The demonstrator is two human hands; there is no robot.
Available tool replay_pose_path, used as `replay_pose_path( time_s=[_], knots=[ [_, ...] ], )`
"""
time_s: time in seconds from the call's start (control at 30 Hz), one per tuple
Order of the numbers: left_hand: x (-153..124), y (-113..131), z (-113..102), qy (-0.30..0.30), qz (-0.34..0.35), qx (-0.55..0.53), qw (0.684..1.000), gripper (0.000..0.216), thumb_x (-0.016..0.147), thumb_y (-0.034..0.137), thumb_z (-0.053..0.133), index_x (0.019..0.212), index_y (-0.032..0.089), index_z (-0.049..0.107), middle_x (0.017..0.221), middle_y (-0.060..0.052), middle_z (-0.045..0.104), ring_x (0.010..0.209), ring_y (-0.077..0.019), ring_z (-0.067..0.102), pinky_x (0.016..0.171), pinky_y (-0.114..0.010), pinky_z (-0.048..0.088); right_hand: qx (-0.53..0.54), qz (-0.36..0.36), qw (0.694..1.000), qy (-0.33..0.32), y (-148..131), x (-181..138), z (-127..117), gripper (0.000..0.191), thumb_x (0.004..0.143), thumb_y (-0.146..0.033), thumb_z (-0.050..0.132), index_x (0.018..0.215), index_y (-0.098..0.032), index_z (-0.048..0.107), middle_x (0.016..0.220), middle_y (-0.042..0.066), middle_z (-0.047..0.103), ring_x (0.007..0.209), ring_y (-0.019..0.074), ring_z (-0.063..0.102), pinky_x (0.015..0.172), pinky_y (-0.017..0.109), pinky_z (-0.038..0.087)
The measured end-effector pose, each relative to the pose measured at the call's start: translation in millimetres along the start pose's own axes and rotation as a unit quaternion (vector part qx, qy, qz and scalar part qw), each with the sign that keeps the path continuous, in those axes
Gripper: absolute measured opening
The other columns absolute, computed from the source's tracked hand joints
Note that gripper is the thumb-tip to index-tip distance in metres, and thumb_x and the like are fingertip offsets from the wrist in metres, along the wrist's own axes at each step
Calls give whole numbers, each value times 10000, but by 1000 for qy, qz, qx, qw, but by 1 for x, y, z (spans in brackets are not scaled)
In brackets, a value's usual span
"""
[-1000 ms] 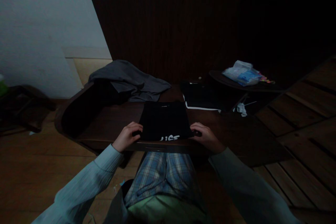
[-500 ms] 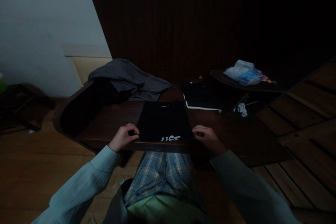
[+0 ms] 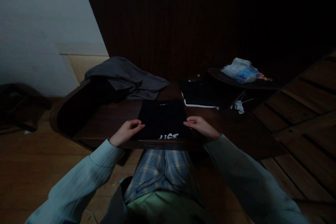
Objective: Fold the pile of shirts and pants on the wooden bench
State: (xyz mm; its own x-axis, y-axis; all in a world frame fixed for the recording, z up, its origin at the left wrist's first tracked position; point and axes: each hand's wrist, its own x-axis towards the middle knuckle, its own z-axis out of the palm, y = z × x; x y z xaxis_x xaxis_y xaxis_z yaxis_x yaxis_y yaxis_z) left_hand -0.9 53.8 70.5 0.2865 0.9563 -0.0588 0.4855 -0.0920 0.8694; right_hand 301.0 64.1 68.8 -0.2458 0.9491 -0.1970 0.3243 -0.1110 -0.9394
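Note:
A folded black T-shirt (image 3: 162,119) with white lettering lies on the dark wooden table (image 3: 110,122), close to its near edge. My left hand (image 3: 127,131) rests at the shirt's left edge with curled fingers pinching the fabric. At the right edge, my right hand (image 3: 201,126) does the same, its fingers bent onto the cloth. Both sleeves are pale and striped.
A crumpled grey garment (image 3: 126,77) lies at the table's back left. A folded black garment with a white edge (image 3: 201,94) sits behind the shirt on the right. A small round table (image 3: 233,80) carries a plastic bag (image 3: 240,70). Wooden floor surrounds everything.
Both hands have slid up from the shirt's near corners to its side edges. The view has shifted slightly.

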Motion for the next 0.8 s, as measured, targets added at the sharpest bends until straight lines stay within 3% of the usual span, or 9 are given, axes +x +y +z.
replay_pose_path(
  time_s=[0.17, 0.33, 0.57, 0.7, 0.8],
  knots=[
    [9, -3, -2, 58, -41, -162, 984, 315, 605, 436, 651, 624, 154, 511, 569, 49, 478, 529, -79, 438, 492, -188, 336, 127, 25, 991, 27, 1, -2, 3, 333, 523, -413, 726, 620, -168, 523, 597, -54, 517, 563, 70, 482, 554, 198, 379],
    [15, -16, 3, 13, -132, -322, 937, 333, 532, 295, 751, 726, 143, 527, 579, 40, 538, 490, -64, 487, 469, -169, 358, 205, 106, 973, 26, 7, -5, 9, 255, 547, -239, 747, 693, -171, 549, 711, -31, 588, 644, 68, 547, 645, 190, 430],
    [18, -21, 4, 37, -165, -383, 908, 370, 462, 209, 801, 630, 144, 478, 493, 70, 502, 426, -33, 458, 421, -139, 347, 211, 142, 963, 88, 5, -3, 13, 254, 555, -108, 733, 714, -174, 546, 687, -31, 601, 641, 68, 564, 625, 180, 438],
    [17, -20, 5, 69, -153, -390, 905, 406, 428, 207, 813, 644, 152, 474, 415, 125, 381, 368, -11, 379, 388, -128, 298, 193, 121, 971, 77, 3, -3, 13, 284, 529, -130, 748, 709, -175, 533, 583, -65, 550, 512, 46, 495, 492, 161, 385],
    [15, -18, 5, 95, -150, -379, 908, 428, 406, 195, 819, 667, 149, 483, 432, 125, 399, 397, -12, 409, 425, -130, 330, 180, 113, 975, 68, 0, -4, 13, 328, 506, -141, 761, 729, -182, 524, 529, -89, 505, 451, 35, 439, 421, 150, 331]
  ],
)
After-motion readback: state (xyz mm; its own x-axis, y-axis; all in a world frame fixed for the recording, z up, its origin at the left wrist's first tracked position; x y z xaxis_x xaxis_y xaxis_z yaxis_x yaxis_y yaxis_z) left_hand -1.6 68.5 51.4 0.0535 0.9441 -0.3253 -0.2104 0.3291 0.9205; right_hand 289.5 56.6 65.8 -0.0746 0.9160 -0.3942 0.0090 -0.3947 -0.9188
